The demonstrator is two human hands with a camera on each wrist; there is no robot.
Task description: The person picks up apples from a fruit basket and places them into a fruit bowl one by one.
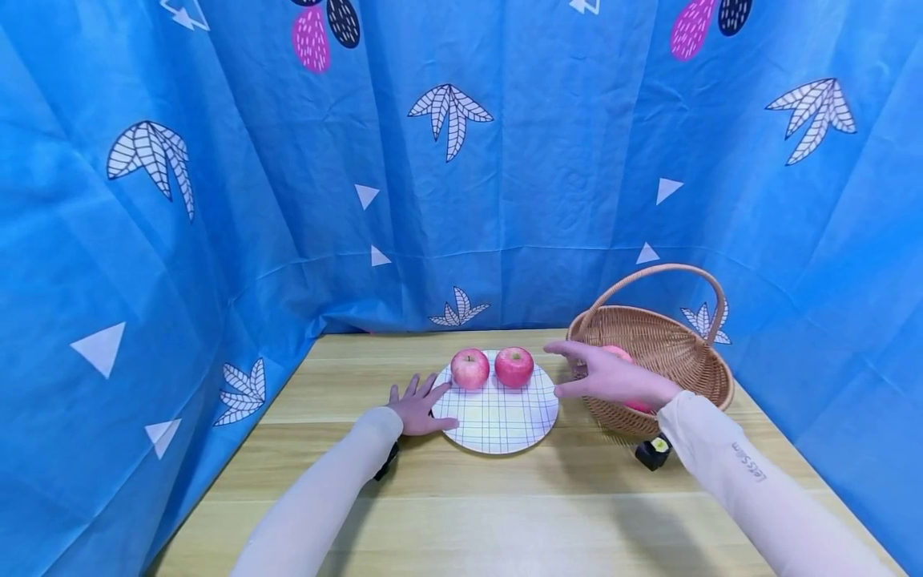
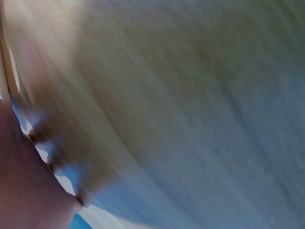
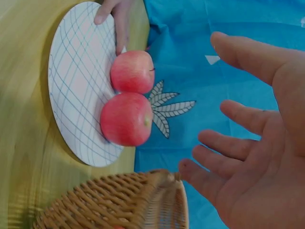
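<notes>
Two red apples, a left one [image 1: 469, 369] and a right one [image 1: 514, 367], sit side by side on the far half of a white plate [image 1: 497, 425] with a blue grid pattern. My left hand [image 1: 420, 407] rests at the plate's left edge, fingers spread, with thumb and fingertips over the rim. Above the near-left side of a wicker basket [image 1: 663, 344], my right hand [image 1: 609, 375] hovers with nothing in it. In the right wrist view, the fingers [image 3: 228, 145] of that hand are spread apart. More red fruit [image 1: 618, 353] shows inside the basket, partly hidden behind the right hand.
The basket's tall arched handle [image 1: 659, 268] rises at the right. A small black object [image 1: 653, 453] with a yellow and white mark shows under the right wrist. Blue patterned curtain [image 1: 461, 200] surrounds the wooden table [image 1: 461, 521] at the back and sides.
</notes>
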